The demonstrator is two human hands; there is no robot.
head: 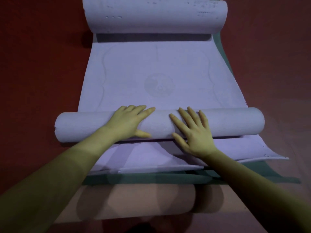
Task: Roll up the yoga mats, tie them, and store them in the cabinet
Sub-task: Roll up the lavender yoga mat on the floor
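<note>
On the red floor point(42, 64) in front of us lies a lavender yoga mat point(159, 73), spread flat in the middle and curled at both ends. Near us, its end is wound into a tight roll point(235, 122) lying crosswise, and we have both palms on top of that roll. Our left hand point(129, 121) rests flat on the roll left of centre, fingers straight and pointing away from us, thumb spread along the near side. Our right hand point(193, 132) presses just beside it, fingers straight and fanned apart over the roll's crest, heel of the palm reaching past the near edge. Neither hand is curled round anything. At the far end the mat curls up into a larger, looser roll point(156, 15). A dark green mat point(168, 179) lies under the lavender one, showing along the near and right edges
</note>
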